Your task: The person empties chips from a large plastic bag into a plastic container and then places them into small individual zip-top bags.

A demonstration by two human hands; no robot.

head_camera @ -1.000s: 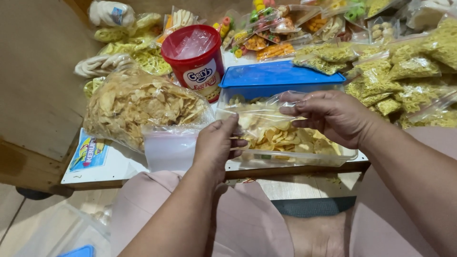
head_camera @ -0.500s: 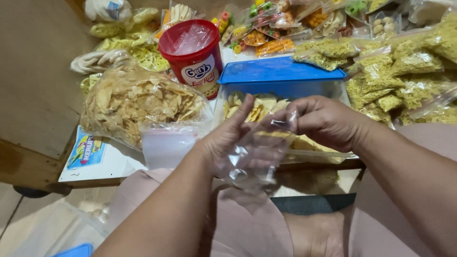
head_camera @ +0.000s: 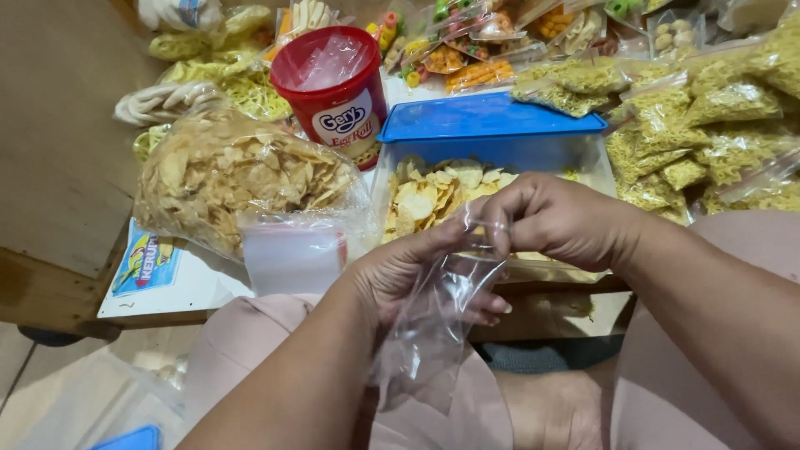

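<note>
My left hand [head_camera: 417, 271] and right hand [head_camera: 558, 221] each pinch the top edge of an empty clear plastic bag [head_camera: 429, 333], fingers clamped on it. The bag hangs near me, above my lap. Just beyond it sits the open chip container [head_camera: 492, 171], with the red tub [head_camera: 333, 92] at far left.

Single head-worn view, steeply downward, close over lap and low table [head_camera: 167, 292]

left hand [head_camera: 417, 271] fingers pinched, palm up | right hand [head_camera: 562, 218] fingers curled, pinching | wrists close
</note>
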